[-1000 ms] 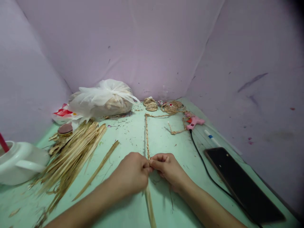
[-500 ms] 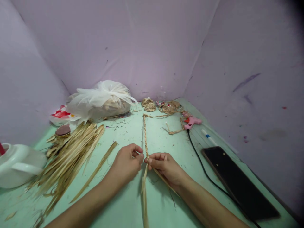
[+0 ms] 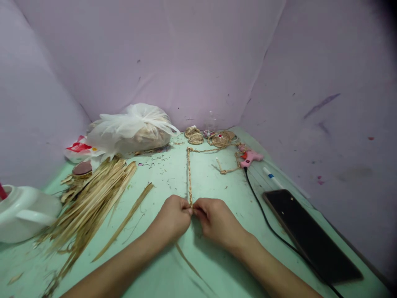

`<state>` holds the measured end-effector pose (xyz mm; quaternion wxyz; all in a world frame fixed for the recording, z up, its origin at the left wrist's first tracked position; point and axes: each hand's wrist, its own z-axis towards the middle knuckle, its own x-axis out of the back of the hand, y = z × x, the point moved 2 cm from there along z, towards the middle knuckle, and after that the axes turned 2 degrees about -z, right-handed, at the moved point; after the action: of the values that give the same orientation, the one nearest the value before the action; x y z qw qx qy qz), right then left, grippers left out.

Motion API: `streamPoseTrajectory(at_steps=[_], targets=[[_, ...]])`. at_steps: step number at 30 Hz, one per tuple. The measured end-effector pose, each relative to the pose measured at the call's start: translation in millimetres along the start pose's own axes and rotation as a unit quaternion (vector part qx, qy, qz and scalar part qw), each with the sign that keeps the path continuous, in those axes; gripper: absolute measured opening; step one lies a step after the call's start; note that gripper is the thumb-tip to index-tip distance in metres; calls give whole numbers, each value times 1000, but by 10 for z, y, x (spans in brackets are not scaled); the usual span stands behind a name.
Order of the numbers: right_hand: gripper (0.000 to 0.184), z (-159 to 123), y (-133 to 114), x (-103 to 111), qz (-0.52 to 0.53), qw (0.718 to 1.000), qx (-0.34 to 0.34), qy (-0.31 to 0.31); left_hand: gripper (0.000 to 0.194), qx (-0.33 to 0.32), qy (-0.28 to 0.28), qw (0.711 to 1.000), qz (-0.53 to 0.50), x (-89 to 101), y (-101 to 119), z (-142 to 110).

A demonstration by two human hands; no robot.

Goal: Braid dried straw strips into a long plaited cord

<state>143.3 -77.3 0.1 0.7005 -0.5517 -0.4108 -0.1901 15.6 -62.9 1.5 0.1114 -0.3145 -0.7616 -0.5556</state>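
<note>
Tan braid (image 3: 190,178) is pinched at its near end by the left hand (image 3: 174,219) and the right hand (image 3: 220,223), fingertips nearly together. Its long axis is pointed straight ahead of both hands, toward the far wall (image 3: 186,62), then turned rightward. The gap seen between left hand and braid half a second ago is now closed.

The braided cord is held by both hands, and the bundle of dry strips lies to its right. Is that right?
Not quite: in the head view, the bundle of dry strips lies to the left of the braided cord. The left hand and right hand do hold it.
</note>
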Motion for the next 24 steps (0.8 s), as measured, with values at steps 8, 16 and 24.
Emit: streamPoseTrajectory(at_steps=[8, 16, 24], targets=[[17, -60, -134, 58, -156, 987, -43, 22, 16, -15, 7, 1000, -15, -19, -35, -16], [19, -220, -316, -61, -149, 987, -33, -50, 13, 48, -28, 983, -173, -85, -39, -55], [17, -214, -263, 10, -63, 996, -13, -68, 9, 42, -57, 975, -209, -59, 10, -81]])
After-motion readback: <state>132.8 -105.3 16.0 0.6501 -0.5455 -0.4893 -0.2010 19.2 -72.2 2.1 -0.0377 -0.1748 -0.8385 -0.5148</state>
